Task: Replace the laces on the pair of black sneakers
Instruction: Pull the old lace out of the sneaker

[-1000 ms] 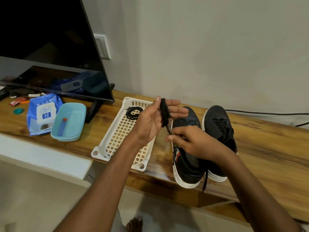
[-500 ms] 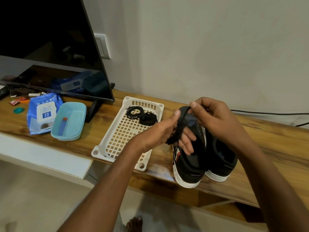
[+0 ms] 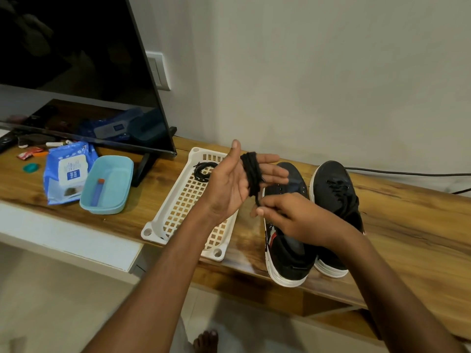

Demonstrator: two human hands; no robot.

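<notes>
A: Head view. Left hand point(image 3: 230, 186) first?
B: Raised over the tabletop point(image 3: 407, 225), palm up, fingers straight and spread. A black lace point(image 3: 251, 171) is wound in loops round those fingers.
A: Right hand point(image 3: 293, 217)?
B: Just right of and nearer than the left one, fingers curled, pinching the loose end of the lace where it hangs off the loops.
A: Sneakers?
B: Two, side by side, touching, toes pointing at the far wall. Left sneaker point(image 3: 285, 250) sits under the hands with bare eyelets showing on its upper. Right sneaker point(image 3: 334, 200) has a black lace across its front; can't tell how far it's threaded.
A: Anything left of them?
B: White plastic basket point(image 3: 178, 207), flat on the tabletop, just beside the left sneaker. A coiled black lace point(image 3: 202, 170) lies in its far end, partly hidden by the left hand.
A: Further left?
B: Light blue tub point(image 3: 107, 186) with a small blue stick with an orange cap inside. Next to it a blue wipes pack point(image 3: 67, 171), touching the tub. TV point(image 3: 76, 72) stands behind both, screen dark. Small bits at the far left edge, too small to tell.
A: Rest?
B: Black cable point(image 3: 407, 173) runs along the wall on the right. A bare foot point(image 3: 206, 341) on the floor at the bottom.
</notes>
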